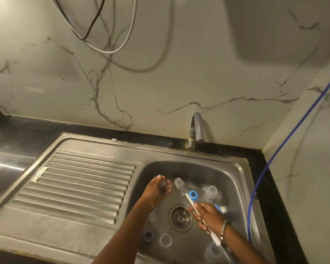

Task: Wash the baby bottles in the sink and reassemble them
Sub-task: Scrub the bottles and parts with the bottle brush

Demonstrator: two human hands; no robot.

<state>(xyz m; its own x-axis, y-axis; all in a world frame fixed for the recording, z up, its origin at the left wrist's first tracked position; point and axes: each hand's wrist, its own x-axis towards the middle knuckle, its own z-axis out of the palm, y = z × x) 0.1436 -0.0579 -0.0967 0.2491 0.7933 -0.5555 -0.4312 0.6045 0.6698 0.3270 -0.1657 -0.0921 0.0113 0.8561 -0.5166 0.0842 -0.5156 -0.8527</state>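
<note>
Over the steel sink basin (234, 180), my right hand (208, 216) grips the white handle of a bottle brush (180, 185); its grey bristle head points up and to the left. My left hand (157, 189) is raised beside the bristles and pinches a small clear part that I cannot make out. In the basin lie a clear bottle (210, 193), a blue screw ring (193, 195) next to it, another blue ring (148, 236) at the front left, a clear ring-shaped piece (165, 240) and a clear bottle (214, 253) under my right wrist.
The drain strainer (181, 217) sits in the basin's middle. A grey tap (196, 130) stands at the back rim with no water running. A ribbed drainboard (80, 183) lies to the left. A blue hose (263, 176) drops along the right wall into the sink's right edge.
</note>
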